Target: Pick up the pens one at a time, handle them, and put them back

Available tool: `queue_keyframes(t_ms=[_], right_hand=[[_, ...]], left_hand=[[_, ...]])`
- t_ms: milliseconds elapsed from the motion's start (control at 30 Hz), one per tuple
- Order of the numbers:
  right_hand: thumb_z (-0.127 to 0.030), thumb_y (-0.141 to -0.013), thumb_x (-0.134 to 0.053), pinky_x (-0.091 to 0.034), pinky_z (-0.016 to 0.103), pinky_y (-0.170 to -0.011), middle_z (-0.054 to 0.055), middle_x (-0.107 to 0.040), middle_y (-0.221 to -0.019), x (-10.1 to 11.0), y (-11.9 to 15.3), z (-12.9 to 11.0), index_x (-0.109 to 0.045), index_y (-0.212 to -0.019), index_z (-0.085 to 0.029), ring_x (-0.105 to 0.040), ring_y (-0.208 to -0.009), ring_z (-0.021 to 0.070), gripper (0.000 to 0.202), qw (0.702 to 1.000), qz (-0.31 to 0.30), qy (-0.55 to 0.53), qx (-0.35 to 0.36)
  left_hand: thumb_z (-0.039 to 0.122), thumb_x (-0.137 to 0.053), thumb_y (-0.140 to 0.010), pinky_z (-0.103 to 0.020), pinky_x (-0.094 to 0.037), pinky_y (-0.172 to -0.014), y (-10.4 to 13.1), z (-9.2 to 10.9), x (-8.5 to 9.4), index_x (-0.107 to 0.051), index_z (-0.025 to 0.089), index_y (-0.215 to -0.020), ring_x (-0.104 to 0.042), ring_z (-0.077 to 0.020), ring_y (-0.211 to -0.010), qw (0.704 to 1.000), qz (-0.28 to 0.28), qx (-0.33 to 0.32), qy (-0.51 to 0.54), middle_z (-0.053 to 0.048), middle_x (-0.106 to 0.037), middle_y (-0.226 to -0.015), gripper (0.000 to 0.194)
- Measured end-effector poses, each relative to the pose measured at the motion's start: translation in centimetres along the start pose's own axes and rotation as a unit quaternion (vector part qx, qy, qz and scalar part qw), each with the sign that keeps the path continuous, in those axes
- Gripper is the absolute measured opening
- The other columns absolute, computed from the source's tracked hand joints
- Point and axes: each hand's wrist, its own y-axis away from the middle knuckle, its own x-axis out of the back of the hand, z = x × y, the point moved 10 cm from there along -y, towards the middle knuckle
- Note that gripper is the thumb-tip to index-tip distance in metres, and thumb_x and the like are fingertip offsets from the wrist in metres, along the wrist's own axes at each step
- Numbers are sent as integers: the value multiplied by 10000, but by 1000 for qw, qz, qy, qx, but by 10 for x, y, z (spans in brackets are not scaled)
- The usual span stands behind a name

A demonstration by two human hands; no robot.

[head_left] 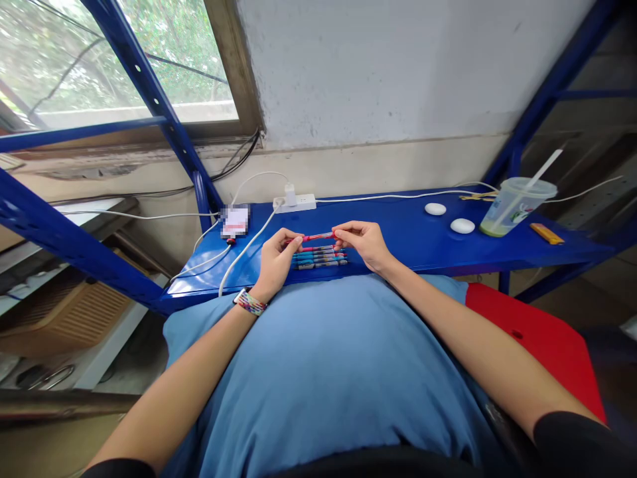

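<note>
A red pen (318,236) is stretched level between my two hands, just above the blue table. My left hand (279,257), with a colourful woven watch band on its wrist, pinches the pen's left end. At the pen's right end, the fingertips of my right hand (365,243) are closed on it. Below the held pen several more pens (319,257) lie side by side in a stack of rows, red toward the far side, then blue, then dark. Parts of their left ends are hidden behind my left hand.
A white power strip (301,202) with cables stands at the back. A phone-like device (235,221) lies left. To the right are two white egg-shaped objects (462,226), a plastic cup with a straw (515,207) and an orange-yellow lighter-like object (546,234). Blue shelf posts (164,106) rise at the left.
</note>
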Motion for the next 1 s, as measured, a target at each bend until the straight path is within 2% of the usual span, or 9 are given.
queue_keyframes(t_ms=[200,367,433,500,567,633,733,867,1000], right_hand=[[-500,-614,-1037,-684,347,-711,28,-789,-723,-4,4,2,-869,-842,-203,-754,-649,189,410,1000,-2,-24,-13],[-489,-655,-1022,-693,352,-733,45,-808,-767,-13,7,0,-877,-889,-195,-777,-670,199,403,1000,-22,-9,-4],[-489,-654,-1023,-693,335,-713,35,-802,-773,-9,6,0,-872,-887,-197,-757,-654,179,403,1000,-8,-19,-2],[-489,-650,-1025,-693,315,-700,24,-791,-769,-1,3,0,-867,-897,-200,-739,-653,162,412,999,12,-34,-1],[-486,-641,-1031,-697,308,-700,17,-782,-762,6,1,2,-864,-929,-201,-734,-663,158,438,998,28,-49,-6],[-488,-626,-1038,-704,317,-719,24,-786,-773,9,0,5,-859,-945,-197,-745,-686,167,467,998,32,-55,-16],[-505,-618,-1039,-713,338,-755,36,-796,-800,10,-1,7,-851,-915,-195,-758,-721,182,469,998,32,-50,-23],[-512,-612,-1044,-716,341,-772,32,-795,-801,13,-1,9,-848,-902,-205,-761,-737,183,465,997,48,-58,-23],[-507,-601,-1047,-719,347,-777,27,-783,-797,16,-2,11,-844,-896,-206,-743,-732,175,469,996,53,-65,-28]], left_hand=[[407,-748,-949,-292,-467,-680,-4,-9,3,-710,194,-810,-593,-152,-656,1000,7,16,11,-2,-661,-679,257],[496,-685,-1005,-298,-477,-655,-8,-18,13,-564,216,-584,-538,-141,-564,998,46,32,8,16,-538,-525,520],[524,-678,-1013,-307,-520,-698,-8,-14,10,-655,209,-653,-606,-158,-611,999,36,25,-9,-2,-609,-568,478],[497,-763,-959,-306,-548,-721,-8,-7,6,-776,207,-918,-673,-171,-691,1000,22,11,-6,-9,-715,-710,293],[451,-843,-894,-304,-564,-738,-8,-2,5,-785,223,-1105,-712,-180,-757,1000,18,-6,-2,-11,-765,-827,316],[477,-802,-934,-317,-571,-759,-9,-3,6,-791,208,-942,-721,-186,-751,999,18,-7,-27,-25,-757,-779,269],[569,-592,-1064,-343,-575,-771,-11,-9,11,-732,203,-709,-709,-189,-680,998,24,13,-64,-34,-674,-598,529],[490,-829,-912,-322,-583,-773,-12,-8,10,-794,223,-1131,-726,-183,-757,999,12,-6,-35,-11,-755,-785,346],[545,-664,-1024,-331,-568,-752,-12,-10,5,-761,204,-781,-689,-178,-697,997,-17,-2,-78,-37,-724,-710,430]])
